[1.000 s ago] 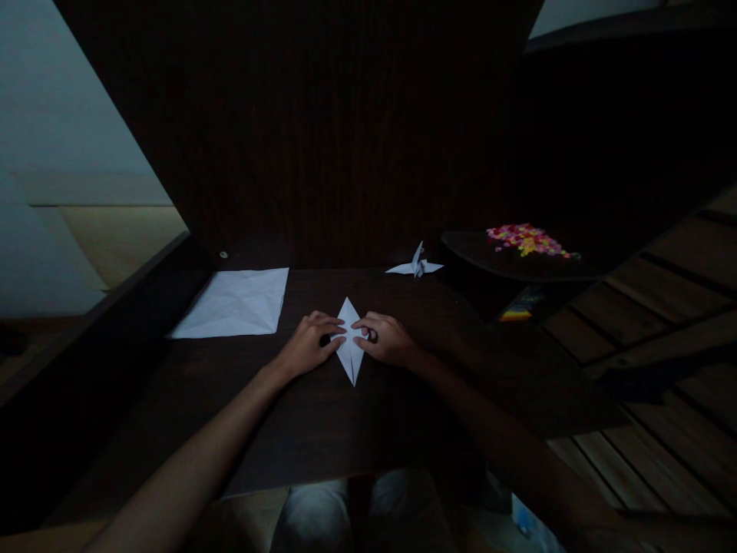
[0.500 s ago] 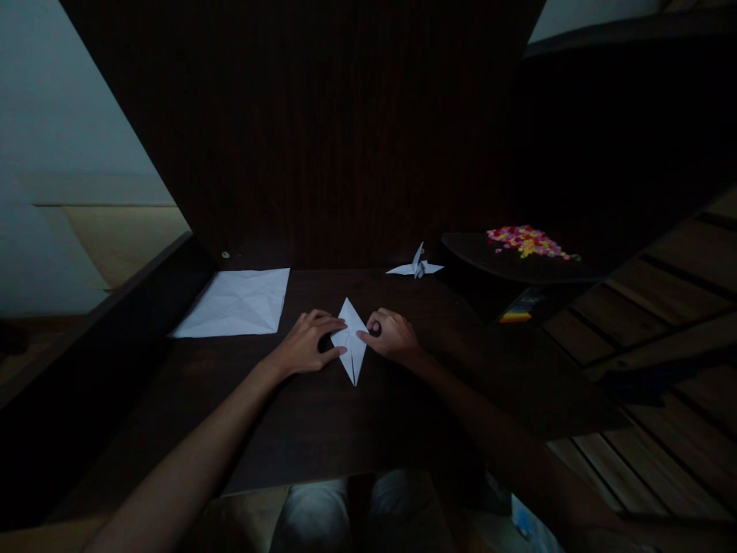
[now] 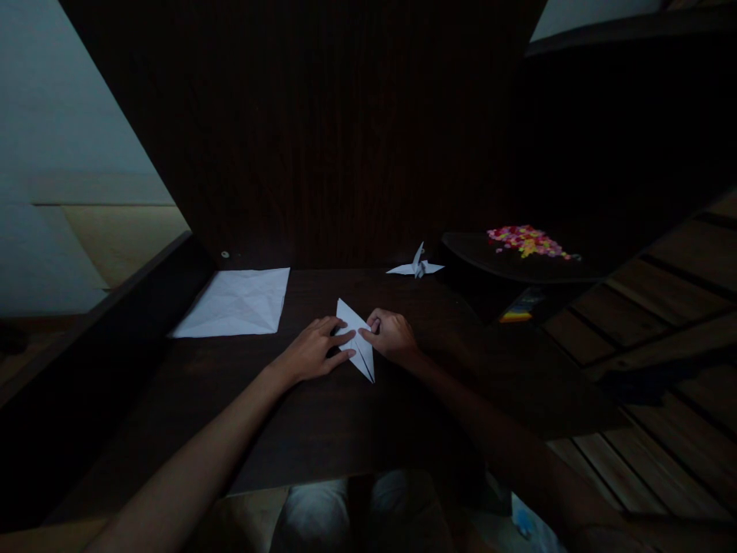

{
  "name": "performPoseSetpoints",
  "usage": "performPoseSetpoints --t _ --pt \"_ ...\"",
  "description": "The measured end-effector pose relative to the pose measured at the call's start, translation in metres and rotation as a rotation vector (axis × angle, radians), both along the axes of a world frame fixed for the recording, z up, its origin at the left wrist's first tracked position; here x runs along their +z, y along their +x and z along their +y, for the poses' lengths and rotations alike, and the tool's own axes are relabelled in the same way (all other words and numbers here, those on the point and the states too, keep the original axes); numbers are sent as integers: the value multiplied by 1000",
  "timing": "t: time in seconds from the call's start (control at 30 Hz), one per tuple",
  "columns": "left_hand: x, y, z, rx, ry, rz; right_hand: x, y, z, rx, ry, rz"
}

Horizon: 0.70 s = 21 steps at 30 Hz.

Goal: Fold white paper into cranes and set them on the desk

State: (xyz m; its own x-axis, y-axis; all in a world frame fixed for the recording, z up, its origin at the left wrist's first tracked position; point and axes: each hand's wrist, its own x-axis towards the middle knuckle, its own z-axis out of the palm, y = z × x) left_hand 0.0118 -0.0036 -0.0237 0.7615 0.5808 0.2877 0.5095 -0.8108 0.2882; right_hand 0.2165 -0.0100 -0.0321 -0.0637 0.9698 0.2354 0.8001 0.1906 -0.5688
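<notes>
A white paper folded into a narrow diamond (image 3: 364, 357) lies on the dark table, tilted so its lower point aims to the right. A slit runs down the middle of its lower half. From the left, my left hand (image 3: 315, 347) presses on it with fingers spread. My right hand (image 3: 393, 335) has its fingers curled and its thumb on top, pinching the diamond's right edge. Behind the hands, near the back panel, stands a folded paper crane (image 3: 418, 266). A creased sheet of white paper (image 3: 239, 303) lies flat at the left.
On a raised dark shelf (image 3: 461, 246) at the right is a heap of small pink, red and yellow pieces (image 3: 530, 241). A low dark side board (image 3: 109, 307) borders the table on the left. Wooden slats (image 3: 662, 453) show at the right.
The folded diamond has turned on the table, its lower point swinging right and its top point shifting slightly left. My left hand has moved a little to the right and further onto the paper.
</notes>
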Motion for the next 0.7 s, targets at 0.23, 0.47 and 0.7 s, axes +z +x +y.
performPoseSetpoints --t 0.23,0.47,0.7 --pt "-1 1 -1 -5 9 -13 -4 -1 1 128 120 70" --pt "-5 0 3 1 12 33 2 -5 -4 153 198 149" --pt "-10 -3 7 -13 29 38 4 -1 -2 267 209 178"
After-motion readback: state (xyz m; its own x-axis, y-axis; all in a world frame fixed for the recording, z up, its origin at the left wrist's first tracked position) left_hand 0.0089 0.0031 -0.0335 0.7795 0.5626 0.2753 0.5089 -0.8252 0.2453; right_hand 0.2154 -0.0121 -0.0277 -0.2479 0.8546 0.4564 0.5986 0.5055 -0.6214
